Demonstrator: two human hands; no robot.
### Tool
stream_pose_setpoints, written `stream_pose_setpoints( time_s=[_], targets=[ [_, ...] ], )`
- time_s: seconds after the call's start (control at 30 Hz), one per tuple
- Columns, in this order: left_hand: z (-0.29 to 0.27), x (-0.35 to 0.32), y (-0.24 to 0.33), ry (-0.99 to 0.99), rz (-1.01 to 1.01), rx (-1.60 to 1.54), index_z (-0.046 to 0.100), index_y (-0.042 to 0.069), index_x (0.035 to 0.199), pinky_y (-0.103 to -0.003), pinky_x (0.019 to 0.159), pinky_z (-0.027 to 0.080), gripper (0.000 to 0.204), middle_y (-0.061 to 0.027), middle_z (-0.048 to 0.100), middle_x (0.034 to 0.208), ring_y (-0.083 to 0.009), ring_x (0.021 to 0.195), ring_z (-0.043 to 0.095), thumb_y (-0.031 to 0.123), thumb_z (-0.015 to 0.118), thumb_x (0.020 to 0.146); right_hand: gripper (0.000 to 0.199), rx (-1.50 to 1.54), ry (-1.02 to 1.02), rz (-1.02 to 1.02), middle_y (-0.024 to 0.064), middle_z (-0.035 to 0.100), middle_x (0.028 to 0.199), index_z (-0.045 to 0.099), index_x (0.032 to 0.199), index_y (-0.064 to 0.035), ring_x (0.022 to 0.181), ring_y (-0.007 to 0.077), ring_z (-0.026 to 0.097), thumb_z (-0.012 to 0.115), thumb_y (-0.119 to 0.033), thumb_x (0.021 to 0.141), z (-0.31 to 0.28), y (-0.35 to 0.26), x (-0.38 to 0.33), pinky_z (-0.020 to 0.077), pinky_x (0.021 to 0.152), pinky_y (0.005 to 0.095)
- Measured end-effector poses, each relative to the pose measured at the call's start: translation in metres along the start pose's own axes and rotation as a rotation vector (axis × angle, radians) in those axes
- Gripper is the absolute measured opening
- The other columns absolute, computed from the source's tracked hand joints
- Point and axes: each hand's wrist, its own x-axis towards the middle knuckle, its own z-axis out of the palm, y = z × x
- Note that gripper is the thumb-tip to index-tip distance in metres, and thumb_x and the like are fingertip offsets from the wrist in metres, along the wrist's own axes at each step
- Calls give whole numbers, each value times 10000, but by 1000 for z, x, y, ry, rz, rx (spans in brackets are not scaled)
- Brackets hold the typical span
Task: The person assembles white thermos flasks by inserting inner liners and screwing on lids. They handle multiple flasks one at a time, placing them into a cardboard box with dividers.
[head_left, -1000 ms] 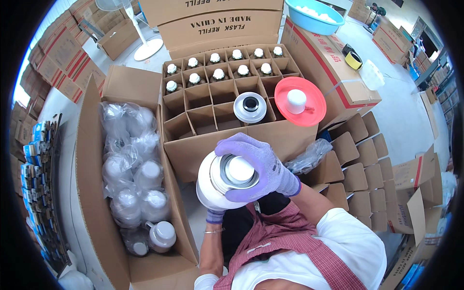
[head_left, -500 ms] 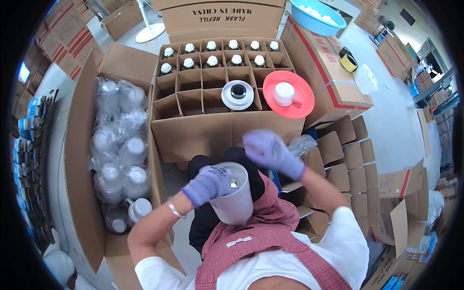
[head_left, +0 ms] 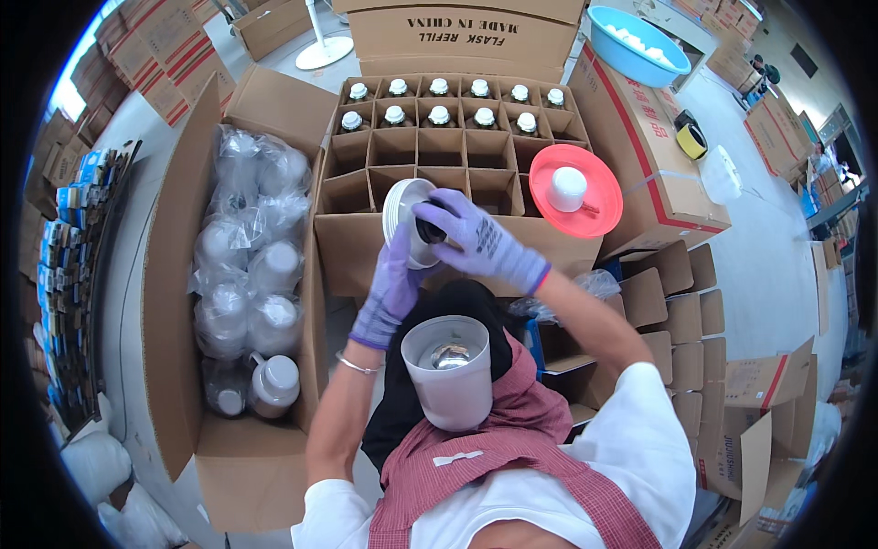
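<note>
A white ring-shaped collar (head_left: 409, 222) is held over the near edge of the divided box (head_left: 366, 247), gripped by both gloved hands: the left hand (head_left: 391, 285) from below, the right hand (head_left: 476, 240) closed over its dark centre. A white flask body (head_left: 451, 377) stands nearer, in the lap.

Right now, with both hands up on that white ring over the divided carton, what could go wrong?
The white flask body stands open in the lap with neither hand on it, so it may tip. The left hand and right hand share the white ring above the divided carton; it might drop into a cell. The red lid overhangs the carton edge and could slide.
</note>
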Motion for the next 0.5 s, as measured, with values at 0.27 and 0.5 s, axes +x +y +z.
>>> stream_pose_setpoints(
  time_s=[0.27, 0.5],
  targets=[
    [25, -9, 10, -92, 525, 561, 493, 23, 1417, -400, 1074, 428, 535, -155, 544, 1388, -253, 1263, 537, 305, 588, 972, 607, 1234, -58, 856, 165, 642, 1115, 496, 1364, -47, 971, 261, 675, 566, -483, 947, -19, -10, -22, 576, 782, 360],
    [36, -39, 31, -45, -23, -113, 373, 86, 1483, -442, 1005, 507, 597, -159, 488, 1426, -260, 1273, 539, 496, 280, 1060, 730, -443, 48, -138, 224, 475, 1342, 445, 1400, -24, 1194, 413, 524, 768, -193, 768, -11, -34, -16, 488, 973, 428]
  ],
)
